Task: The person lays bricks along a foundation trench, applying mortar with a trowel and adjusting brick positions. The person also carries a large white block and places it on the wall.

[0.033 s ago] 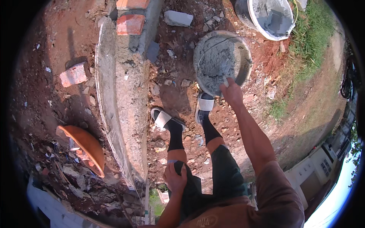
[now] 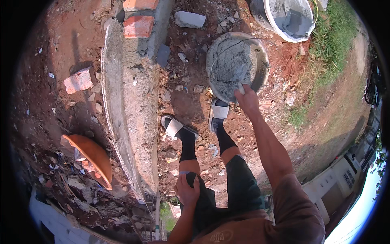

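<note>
While a loose brick [image 2: 78, 80] lies on the red dirt [image 2: 44, 81] at the left, an orange bowl [image 2: 103, 162] sits tipped on its side, nearer the person. Next comes a long, low wall [image 2: 138, 122]. Two red bricks [image 2: 138, 27] seem to sit on top of it at the far end, so that bit looks done, but the near part of the top has no bricks on it. From this, the work looks only a little way along, though I can't be sure. The left hand [image 2: 187, 190] rests on the left leg of the dark shorts [image 2: 207, 201], its fingers loosely bent, and it has no tool. Farther right, a big round tub [image 2: 261, 61] stands on the dirt with lots of grey mix [image 2: 229, 63] in it, so plenty is left to use. The right hand [image 2: 246, 99], well apart from the left one, is wrapped around the pale handle [image 2: 241, 88] of a tool at the tub's near rim. The tool's other end is hard to make out against the mix. Last, just beyond the tub, comes a white bucket [image 2: 298, 40], smeared grey inside, beside green grass [image 2: 337, 49].
</note>
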Demonstrator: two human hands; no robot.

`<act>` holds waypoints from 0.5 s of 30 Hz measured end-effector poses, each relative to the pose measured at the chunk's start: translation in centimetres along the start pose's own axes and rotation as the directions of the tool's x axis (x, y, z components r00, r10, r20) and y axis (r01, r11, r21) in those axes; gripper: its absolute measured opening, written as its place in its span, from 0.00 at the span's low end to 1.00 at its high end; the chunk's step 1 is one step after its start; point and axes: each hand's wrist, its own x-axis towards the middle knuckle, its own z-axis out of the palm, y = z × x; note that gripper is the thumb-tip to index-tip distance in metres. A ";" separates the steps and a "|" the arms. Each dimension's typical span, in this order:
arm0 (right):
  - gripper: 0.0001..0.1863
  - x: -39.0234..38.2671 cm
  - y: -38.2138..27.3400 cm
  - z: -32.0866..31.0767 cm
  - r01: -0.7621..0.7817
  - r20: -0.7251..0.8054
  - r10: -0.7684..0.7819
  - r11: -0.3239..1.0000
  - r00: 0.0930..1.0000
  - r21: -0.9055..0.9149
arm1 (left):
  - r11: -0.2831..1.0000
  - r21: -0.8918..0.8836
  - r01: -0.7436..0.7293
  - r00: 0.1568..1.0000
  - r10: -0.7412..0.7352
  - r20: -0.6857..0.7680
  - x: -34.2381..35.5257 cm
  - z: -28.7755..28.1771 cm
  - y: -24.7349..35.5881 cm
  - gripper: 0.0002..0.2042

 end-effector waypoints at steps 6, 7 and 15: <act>0.17 -2.8 2.8 -0.6 -0.217 0.280 0.058 0.786 0.958 0.580 | 0.999 0.040 -0.004 0.998 0.007 -0.069 -0.2 -0.5 0.4 0.28; 0.14 -3.2 2.8 -0.7 -0.184 0.263 0.027 0.780 0.964 0.597 | 0.999 0.038 0.001 0.997 0.002 -0.078 0.1 -0.6 0.6 0.28; 0.21 -2.8 2.3 0.3 -0.030 -0.139 0.059 0.978 0.989 0.206 | 0.988 -0.153 -0.025 0.984 -0.002 -0.177 -1.4 -3.1 0.3 0.27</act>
